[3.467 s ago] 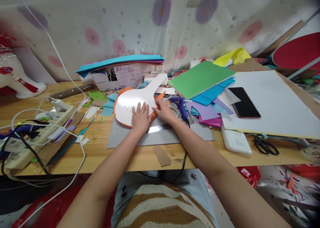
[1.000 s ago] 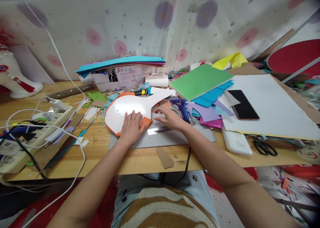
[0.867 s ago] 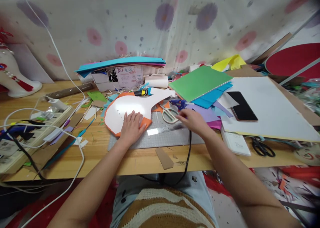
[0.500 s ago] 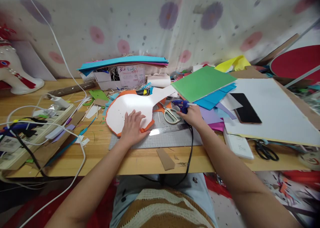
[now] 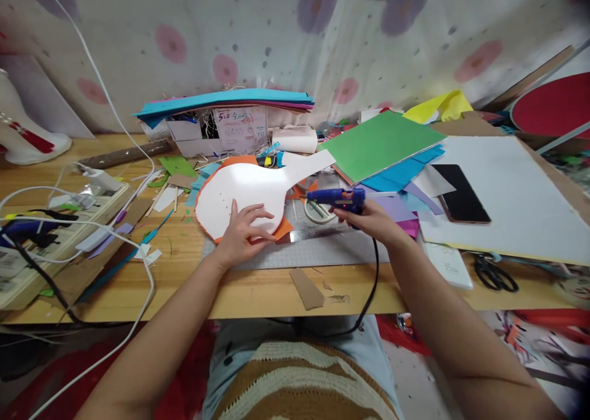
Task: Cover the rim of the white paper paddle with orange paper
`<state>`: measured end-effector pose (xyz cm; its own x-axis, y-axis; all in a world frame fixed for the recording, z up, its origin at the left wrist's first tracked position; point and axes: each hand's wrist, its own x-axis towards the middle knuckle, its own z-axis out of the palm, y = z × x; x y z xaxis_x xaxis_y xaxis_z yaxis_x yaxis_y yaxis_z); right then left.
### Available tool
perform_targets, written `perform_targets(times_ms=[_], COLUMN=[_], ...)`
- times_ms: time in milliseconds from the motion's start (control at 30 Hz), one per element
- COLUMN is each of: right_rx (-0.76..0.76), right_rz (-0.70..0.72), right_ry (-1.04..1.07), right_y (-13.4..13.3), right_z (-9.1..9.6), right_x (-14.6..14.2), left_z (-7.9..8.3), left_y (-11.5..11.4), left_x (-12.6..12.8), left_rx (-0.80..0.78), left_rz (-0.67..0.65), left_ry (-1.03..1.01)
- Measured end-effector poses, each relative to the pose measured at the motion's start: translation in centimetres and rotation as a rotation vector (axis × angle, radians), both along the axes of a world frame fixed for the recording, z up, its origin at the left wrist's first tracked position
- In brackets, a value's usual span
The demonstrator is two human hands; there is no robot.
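A white paddle-shaped cutout (image 5: 230, 183) with a long handle lies over orange sheet material (image 5: 283, 228) that sticks out along its edge. My left hand (image 5: 244, 232) rests on the cutout's lower part, fingers apart, thumb close to the orange edge. My right hand (image 5: 369, 217) grips a blue hot glue gun (image 5: 334, 197), its nozzle pointing left towards the cutout and a clear glue stick out of its back. Under the gun lie pale-handled scissors (image 5: 318, 214), partly hidden. A metal ruler (image 5: 304, 234) lies on the grey cutting mat (image 5: 318, 257).
Green sheet (image 5: 385, 146) and other coloured sheets lie right of the handle, beside a phone (image 5: 463, 194) on a white board (image 5: 520, 192). Black scissors (image 5: 495, 274) lie near the front edge. A power strip (image 5: 101, 214) with cables stands at left. A cardboard scrap (image 5: 306, 289) lies in front.
My right hand has lifted the glue gun up from beside the scissors, and its cord has shifted right. My left hand has bent its fingers and moved slightly towards the cutout's lower right edge.
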<state>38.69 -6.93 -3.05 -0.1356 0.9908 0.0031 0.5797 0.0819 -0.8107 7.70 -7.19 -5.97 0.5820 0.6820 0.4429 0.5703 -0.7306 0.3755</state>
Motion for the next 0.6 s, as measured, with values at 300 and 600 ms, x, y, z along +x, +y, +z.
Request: perform_targets(times_ms=[300,600], right_rx=[-0.074,-0.003], right_rz=[0.377,0.513], right_ry=[-0.090,-0.180], right_y=[0.2,1.4], right_z=[0.4,2.5], right_x=[-3.6,-3.9], left_z=[0.2,-0.3], left_y=[-0.1,0.3], left_x=[0.1,-0.1], left_rx=[-0.010,-0.035], left_rz=[0.003,0.001], left_ry=[-0.026,-0.010])
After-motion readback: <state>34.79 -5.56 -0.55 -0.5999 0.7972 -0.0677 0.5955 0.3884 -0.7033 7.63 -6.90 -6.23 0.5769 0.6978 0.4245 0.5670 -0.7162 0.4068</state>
